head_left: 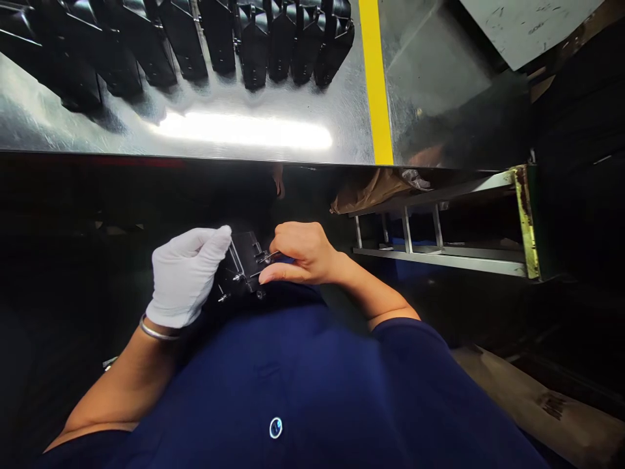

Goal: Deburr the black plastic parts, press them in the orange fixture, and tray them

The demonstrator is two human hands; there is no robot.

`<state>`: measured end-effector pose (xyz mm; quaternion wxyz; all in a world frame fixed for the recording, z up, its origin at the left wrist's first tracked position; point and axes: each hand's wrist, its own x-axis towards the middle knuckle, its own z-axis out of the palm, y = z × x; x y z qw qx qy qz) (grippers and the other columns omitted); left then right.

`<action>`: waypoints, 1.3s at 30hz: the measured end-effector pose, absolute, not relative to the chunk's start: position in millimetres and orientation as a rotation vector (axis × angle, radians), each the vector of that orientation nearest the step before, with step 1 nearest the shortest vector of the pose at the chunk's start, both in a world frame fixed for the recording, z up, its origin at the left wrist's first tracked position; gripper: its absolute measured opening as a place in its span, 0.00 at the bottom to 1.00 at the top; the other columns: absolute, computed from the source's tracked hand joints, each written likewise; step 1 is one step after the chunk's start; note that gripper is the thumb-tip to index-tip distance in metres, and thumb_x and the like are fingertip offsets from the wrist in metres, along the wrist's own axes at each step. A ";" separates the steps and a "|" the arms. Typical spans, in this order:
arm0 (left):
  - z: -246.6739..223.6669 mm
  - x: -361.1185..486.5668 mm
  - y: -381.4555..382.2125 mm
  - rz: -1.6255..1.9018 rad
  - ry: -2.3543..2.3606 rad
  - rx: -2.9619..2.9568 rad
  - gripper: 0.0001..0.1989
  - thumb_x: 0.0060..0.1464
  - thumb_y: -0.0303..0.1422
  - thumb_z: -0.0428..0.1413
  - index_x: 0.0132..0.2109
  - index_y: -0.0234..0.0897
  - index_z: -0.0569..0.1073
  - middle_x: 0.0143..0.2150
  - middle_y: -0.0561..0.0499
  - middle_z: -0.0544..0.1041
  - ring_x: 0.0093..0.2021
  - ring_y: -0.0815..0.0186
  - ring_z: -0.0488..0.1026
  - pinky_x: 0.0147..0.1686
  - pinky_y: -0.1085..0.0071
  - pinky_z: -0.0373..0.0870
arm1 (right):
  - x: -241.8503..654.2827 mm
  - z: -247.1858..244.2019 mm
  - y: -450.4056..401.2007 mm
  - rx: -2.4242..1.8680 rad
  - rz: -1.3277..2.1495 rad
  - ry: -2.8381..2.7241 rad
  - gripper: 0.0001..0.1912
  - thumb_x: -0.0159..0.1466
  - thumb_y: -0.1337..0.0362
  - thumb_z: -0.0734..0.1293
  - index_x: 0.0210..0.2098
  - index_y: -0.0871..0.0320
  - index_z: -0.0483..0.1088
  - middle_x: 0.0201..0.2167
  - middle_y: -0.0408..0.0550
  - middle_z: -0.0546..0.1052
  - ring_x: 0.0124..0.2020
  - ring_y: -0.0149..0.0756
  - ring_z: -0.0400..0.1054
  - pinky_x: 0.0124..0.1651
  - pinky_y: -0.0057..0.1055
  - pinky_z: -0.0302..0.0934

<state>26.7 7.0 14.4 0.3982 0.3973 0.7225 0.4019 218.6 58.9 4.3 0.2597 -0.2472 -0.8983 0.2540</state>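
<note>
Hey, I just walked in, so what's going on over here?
A person in a dark blue shirt is holding a small black part with metal pins in both hands, close to the body. The white-gloved left hand grips one side, while the bare right hand has its thumb and fingers at the other. Beyond them, a row of black pieces sits on a shiny metal table, left of a yellow stripe.

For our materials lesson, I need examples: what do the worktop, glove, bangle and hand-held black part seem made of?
Worktop: metal, perhaps steel; grey sheen, fine scratches, bright reflection.
Glove: white, matte, probably fabric; it creases softly.
Bangle: smooth, silver-coloured, likely metal, by its glint.
Black part: dark metal or plastic, unclear which; its thin rods glint like metal.
</note>
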 end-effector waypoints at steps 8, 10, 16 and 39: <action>19.3 36.5 7.9 0.968 1.872 0.957 0.18 0.51 0.46 0.58 0.22 0.37 0.69 0.19 0.57 0.62 0.22 0.72 0.57 0.23 0.74 0.59 | 218.1 1.7 56.3 -0.764 0.471 -2.432 0.29 0.67 0.43 0.54 0.23 0.59 0.65 0.20 0.41 0.61 0.23 0.29 0.55 0.28 0.28 0.47; 20.1 38.1 8.0 0.961 1.886 0.949 0.19 0.51 0.46 0.57 0.22 0.38 0.68 0.19 0.57 0.62 0.22 0.71 0.57 0.23 0.73 0.59 | 218.9 1.0 57.0 -0.810 0.425 -2.438 0.30 0.66 0.40 0.54 0.26 0.59 0.66 0.21 0.42 0.62 0.25 0.30 0.56 0.29 0.28 0.48; 19.5 39.8 8.8 1.000 1.913 0.948 0.17 0.51 0.43 0.57 0.20 0.38 0.67 0.18 0.57 0.60 0.22 0.71 0.55 0.23 0.72 0.59 | 220.9 -3.1 57.1 -0.816 0.297 -2.471 0.30 0.66 0.41 0.54 0.22 0.59 0.64 0.21 0.42 0.60 0.24 0.29 0.53 0.28 0.29 0.45; 18.8 40.0 10.5 0.942 1.855 0.920 0.17 0.51 0.45 0.58 0.22 0.38 0.70 0.19 0.56 0.65 0.22 0.70 0.59 0.22 0.72 0.59 | 230.7 8.4 61.8 -0.558 1.237 -2.449 0.28 0.67 0.44 0.56 0.20 0.59 0.59 0.18 0.38 0.61 0.20 0.23 0.53 0.26 0.24 0.46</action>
